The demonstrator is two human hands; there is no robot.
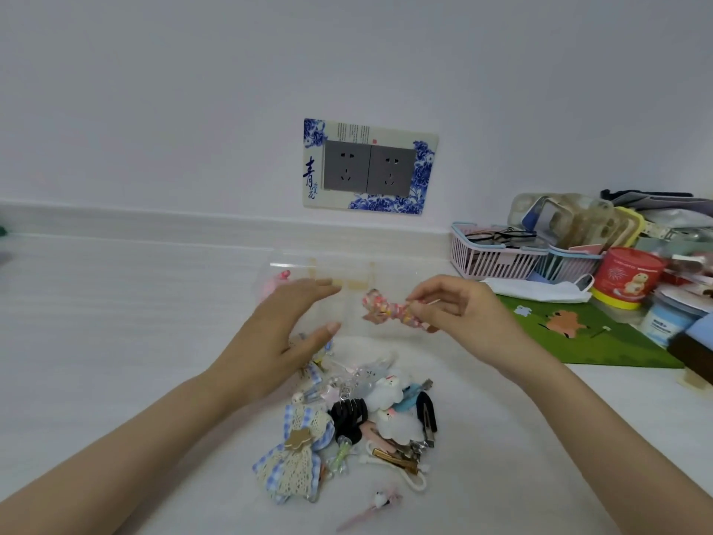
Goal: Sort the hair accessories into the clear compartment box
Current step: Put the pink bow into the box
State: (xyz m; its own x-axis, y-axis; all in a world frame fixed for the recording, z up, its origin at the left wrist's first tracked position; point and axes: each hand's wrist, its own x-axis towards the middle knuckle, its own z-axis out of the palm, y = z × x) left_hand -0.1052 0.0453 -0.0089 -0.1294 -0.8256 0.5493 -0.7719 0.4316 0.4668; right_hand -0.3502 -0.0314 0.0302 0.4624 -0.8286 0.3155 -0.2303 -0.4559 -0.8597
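While the single head view looked down on a white counter, two hands were raised over the clear compartment box, which lay at twelve o'clock from the pile of hair accessories. The left hand was spread flat, fingers straight and thumb apart, holding nothing, over the box's nine o'clock side; whether it touched the plastic could not be told. The right hand pinched one floral bow clip by its three o'clock end between thumb and curled fingers, the bow hanging over the middle of the box. One pink item sat in the box's far compartment at nine o'clock; the dividers were too faint for the compartments to be counted. Among the pile, one blue gingham lace bow lay at seven o'clock, one black claw clip at the centre, and two white plush clips just beside it at three o'clock. One pink clip lay apart at six o'clock. Two sockets shared one blue-flowered wall plate at twelve o'clock. At three o'clock stood one pink basket, one red tin, one green mat and one white face mask.
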